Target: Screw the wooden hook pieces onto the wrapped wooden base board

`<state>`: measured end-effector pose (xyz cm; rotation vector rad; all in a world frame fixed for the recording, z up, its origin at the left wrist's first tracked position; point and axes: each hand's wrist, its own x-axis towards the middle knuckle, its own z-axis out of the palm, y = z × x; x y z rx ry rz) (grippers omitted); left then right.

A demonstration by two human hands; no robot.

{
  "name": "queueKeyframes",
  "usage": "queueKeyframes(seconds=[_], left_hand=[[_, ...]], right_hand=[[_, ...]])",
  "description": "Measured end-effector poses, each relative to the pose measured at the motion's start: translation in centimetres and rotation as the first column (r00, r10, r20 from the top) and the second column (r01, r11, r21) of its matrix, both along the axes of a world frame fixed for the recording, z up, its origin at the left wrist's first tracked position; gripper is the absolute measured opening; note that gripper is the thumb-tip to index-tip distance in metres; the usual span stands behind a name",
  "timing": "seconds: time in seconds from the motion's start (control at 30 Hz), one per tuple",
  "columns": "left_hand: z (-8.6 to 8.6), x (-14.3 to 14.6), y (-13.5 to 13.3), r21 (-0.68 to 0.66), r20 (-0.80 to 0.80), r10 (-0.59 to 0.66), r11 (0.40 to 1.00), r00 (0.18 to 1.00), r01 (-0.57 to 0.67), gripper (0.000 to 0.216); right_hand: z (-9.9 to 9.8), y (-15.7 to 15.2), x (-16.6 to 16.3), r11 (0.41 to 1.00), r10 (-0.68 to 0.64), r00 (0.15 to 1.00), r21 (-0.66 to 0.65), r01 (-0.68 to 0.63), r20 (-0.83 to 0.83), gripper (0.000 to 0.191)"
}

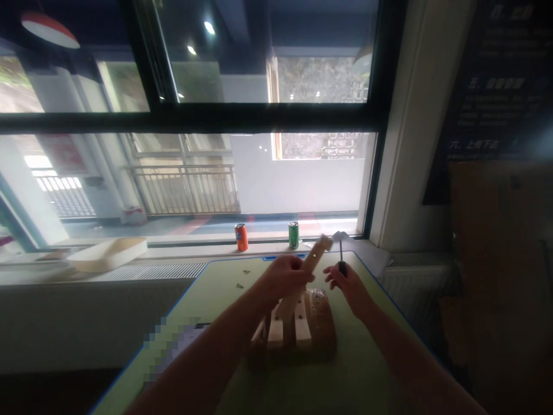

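Note:
My left hand (pixel 288 276) is closed around a pale wooden strip (pixel 317 255) with holes in it, held tilted up to the right. In my right hand (pixel 348 282) is a small hammer (pixel 341 251) with a dark grip, a thin metal shaft and a wide pale head, pointing up. Some of my right fingers stand away from the grip. Below both hands lies a brown package (pixel 324 328) partly covered in shiny clear wrap. More pale wooden strips (pixel 276 331) with dark holes rest on it; my left arm hides part of them.
Two small metal pieces (pixel 239 286) lie on the pale green, blue-edged table (pixel 367 357). Behind it, an orange can (pixel 241 237), a green can (pixel 294 235) and a shallow white tray (pixel 108 253) stand on the window sill. Cardboard (pixel 496 259) leans at the right.

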<state>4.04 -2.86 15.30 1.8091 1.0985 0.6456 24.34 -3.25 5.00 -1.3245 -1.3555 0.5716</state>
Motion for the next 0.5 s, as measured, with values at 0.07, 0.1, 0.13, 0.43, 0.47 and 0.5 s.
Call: queueKeyframes(seconds=[0.07,0.1,0.13,0.43,0.47,0.5], left_hand=[[-0.5,1.8,-0.1,-0.168,-0.069,-0.196,0.969,0.978,0.182,0.032],[-0.9,2.3,0.0,-0.247,-0.098,-0.286,0.935,0.953,0.255,0.031],[-1.1,2.4,0.3,-0.308,-0.119,-0.350,0.903,0.929,0.301,0.031],[-0.7,-0.8,2.8,-0.152,-0.259,-0.388,0.921,0.885,0.359,0.040],[-0.7,-1.2,3.3,-0.073,-0.278,-0.337,0.941,0.899,0.330,0.042],[-0.6,-1.6,3.7,-0.016,-0.308,-0.299,0.951,0.903,0.309,0.044]], right_hand=[[0.7,-1.4,-0.9,0.977,0.210,0.953,0.093,-0.194,-0.220,0.029],[1.0,-2.0,-1.3,0.951,0.308,0.890,0.147,-0.274,-0.336,0.029],[1.1,-2.4,-1.6,0.929,0.370,0.830,0.180,-0.323,-0.417,0.029],[-0.6,-1.1,-1.8,0.972,0.226,0.956,-0.021,-0.234,-0.186,0.025],[-0.9,-0.8,-1.6,0.984,0.175,0.984,-0.039,-0.176,-0.042,0.022],[-1.2,-0.5,-1.4,0.990,0.135,0.989,-0.045,-0.133,0.058,0.020]])
